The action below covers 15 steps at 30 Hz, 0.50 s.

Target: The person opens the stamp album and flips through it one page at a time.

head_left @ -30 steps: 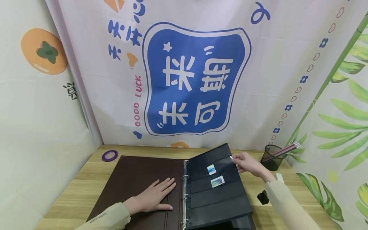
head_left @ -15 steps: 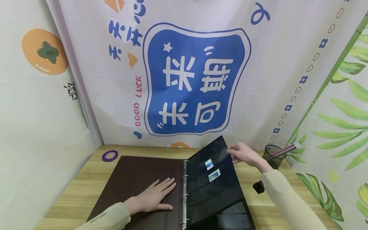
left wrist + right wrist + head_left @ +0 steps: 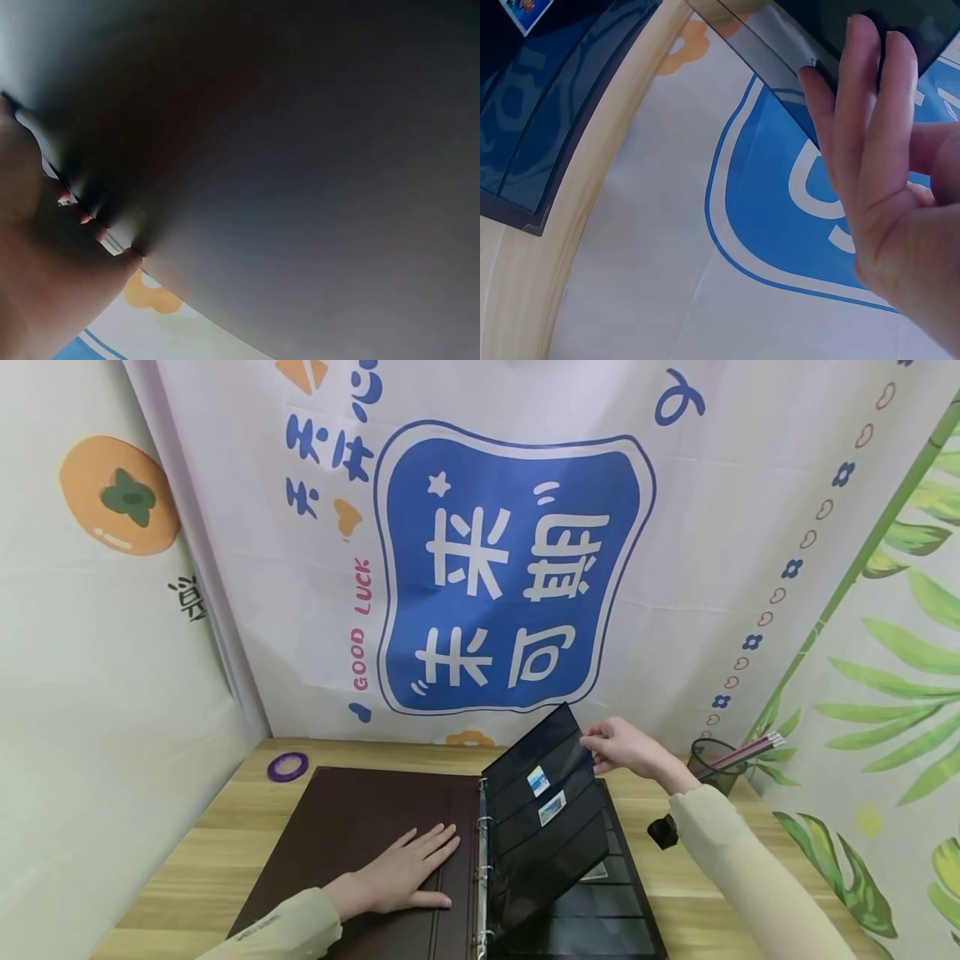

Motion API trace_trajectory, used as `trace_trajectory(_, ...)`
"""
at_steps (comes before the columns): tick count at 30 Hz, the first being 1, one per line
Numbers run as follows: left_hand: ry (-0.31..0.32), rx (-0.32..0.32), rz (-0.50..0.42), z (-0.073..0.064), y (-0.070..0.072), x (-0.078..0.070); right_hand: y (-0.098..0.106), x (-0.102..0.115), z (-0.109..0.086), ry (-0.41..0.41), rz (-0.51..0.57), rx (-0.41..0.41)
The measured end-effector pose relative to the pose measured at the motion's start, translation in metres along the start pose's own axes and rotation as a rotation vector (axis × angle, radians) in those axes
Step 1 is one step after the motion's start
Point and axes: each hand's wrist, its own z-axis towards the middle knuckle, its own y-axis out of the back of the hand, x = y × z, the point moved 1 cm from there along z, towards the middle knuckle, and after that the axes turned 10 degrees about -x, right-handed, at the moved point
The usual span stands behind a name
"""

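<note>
A ring-bound stamp album lies spread on the table, its brown cover (image 3: 360,818) to the left of the metal rings (image 3: 483,868). My left hand (image 3: 408,870) rests flat on that cover with its fingers spread. A black album page (image 3: 525,852) stands tilted up from the rings, carrying two small stamps (image 3: 552,808) in its strips. My right hand (image 3: 626,747) pinches the raised page's outer edge near the top corner. Beneath it shows another black page (image 3: 611,902), with part of a stamp (image 3: 596,872) peeking out. In the right wrist view the fingers (image 3: 859,97) lie against the held page.
A purple tape roll (image 3: 287,767) lies at the table's back left. At the back right stands a black mesh pen cup (image 3: 716,768) with pencils. A small black object (image 3: 663,832) sits near the right sleeve. A printed cloth (image 3: 697,610) hangs behind the table.
My right hand has lifted the page higher and moved it leftward, uncovering more of the page beneath and a stamp there. The left hand stays in place.
</note>
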Motion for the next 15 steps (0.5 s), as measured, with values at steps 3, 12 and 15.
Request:
trace_trajectory(3, 0.001, -0.006, 0.001, 0.000, 0.001, -0.001, 0.000, 0.004, 0.001, 0.008, 0.011, 0.016)
trace_trajectory(12, 0.006, -0.008, -0.007, -0.001, 0.002, -0.001, -0.003, 0.024, 0.005, 0.015, -0.010, 0.042)
trace_trajectory(15, -0.001, -0.013, -0.005, -0.001, -0.001, 0.000, -0.005, 0.032, 0.007, 0.013, -0.018, 0.050)
